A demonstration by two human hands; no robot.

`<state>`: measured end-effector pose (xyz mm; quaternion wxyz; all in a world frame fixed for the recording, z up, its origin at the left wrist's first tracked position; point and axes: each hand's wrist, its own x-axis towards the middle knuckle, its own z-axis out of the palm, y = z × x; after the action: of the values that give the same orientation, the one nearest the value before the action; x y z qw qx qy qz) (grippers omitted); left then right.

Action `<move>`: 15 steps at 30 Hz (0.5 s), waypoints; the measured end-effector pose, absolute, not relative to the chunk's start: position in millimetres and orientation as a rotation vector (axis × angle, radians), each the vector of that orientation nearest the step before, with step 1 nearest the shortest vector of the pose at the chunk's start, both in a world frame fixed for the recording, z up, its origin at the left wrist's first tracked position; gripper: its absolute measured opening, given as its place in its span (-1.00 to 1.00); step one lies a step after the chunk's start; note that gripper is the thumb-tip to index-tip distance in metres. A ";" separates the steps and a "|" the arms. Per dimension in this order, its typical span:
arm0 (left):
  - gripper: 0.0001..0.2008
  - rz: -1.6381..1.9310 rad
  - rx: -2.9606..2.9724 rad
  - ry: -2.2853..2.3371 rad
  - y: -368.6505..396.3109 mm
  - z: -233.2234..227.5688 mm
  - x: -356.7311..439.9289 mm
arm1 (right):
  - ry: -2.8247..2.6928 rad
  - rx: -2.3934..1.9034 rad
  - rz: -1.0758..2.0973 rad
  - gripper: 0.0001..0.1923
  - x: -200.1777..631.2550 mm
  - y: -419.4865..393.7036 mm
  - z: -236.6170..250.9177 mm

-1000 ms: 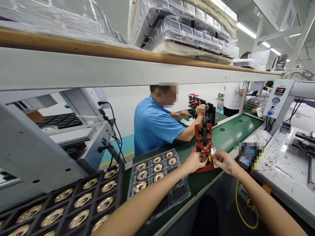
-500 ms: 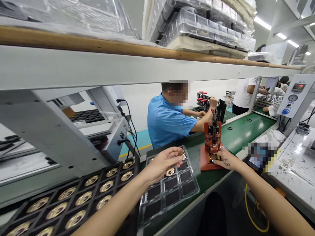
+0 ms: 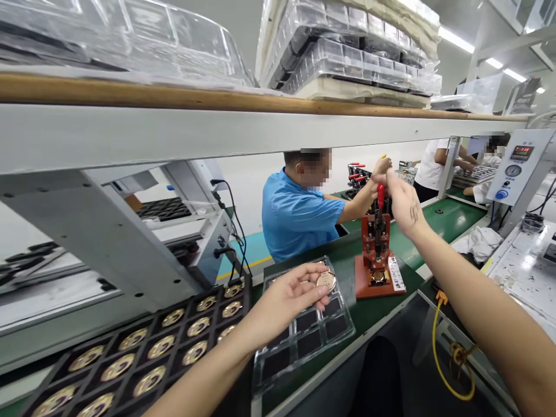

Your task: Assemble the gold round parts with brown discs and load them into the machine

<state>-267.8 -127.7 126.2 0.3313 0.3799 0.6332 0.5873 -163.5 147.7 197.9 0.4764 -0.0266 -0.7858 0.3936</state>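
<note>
Writing first: I see a white label (image 3: 396, 273) w/ dark print on the base of the red press (image 3: 376, 255), too small to read. The control box (image 3: 514, 168) at 2 o'clock shows a red digit display, digits blurred; can't read them.

My left hand (image 3: 290, 299) sits just below centre, arm coming in from 7 o'clock, wrist bent, palm down. Thumb and fingers are pinched together on a gold disc (image 3: 325, 281), held just above the far rows of the clear tray (image 3: 304, 341). The tray's near pockets look dark; can't tell what's under the hand.

My right hand (image 3: 403, 202) is up at 2 o'clock, arm stretching from the 4 o'clock corner, back of hand w/ a tattoo facing me. Fingers sit beside the red-tipped lever (image 3: 381, 196) at the top of the press; I can't tell whether they're wrapped round it or just alongside. The press stands upright on the green belt (image 3: 430, 226), just right of the clear tray.

At 8 o'clock a black tray (image 3: 143, 353) holds rows of gold discs, next to the clear tray. Behind the press, a co-worker in a blue shirt (image 3: 295, 214) has a hand raised at another fixture. Yellow cable (image 3: 443, 347) hangs at 4 o'clock.
</note>
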 end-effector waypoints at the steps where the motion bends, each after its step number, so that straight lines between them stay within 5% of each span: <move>1: -0.49 1.530 0.999 1.663 -130.4 125.4 -266.4 | -1.885 -0.100 0.937 -0.29 -150.2 134.1 189.2; 8: -0.48 1.515 1.015 1.603 -133.1 121.7 -241.7 | -1.910 0.005 0.860 -0.56 -98.6 99.2 101.9; 15: -0.58 1.504 1.107 1.542 -129.2 128.7 -208.8 | -1.918 -0.179 0.845 -0.67 -68.4 60.7 88.0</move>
<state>-208.8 -129.2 128.7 0.3523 0.4280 0.5959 0.5811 -68.4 60.7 88.0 0.4963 -0.0738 -0.7916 0.3487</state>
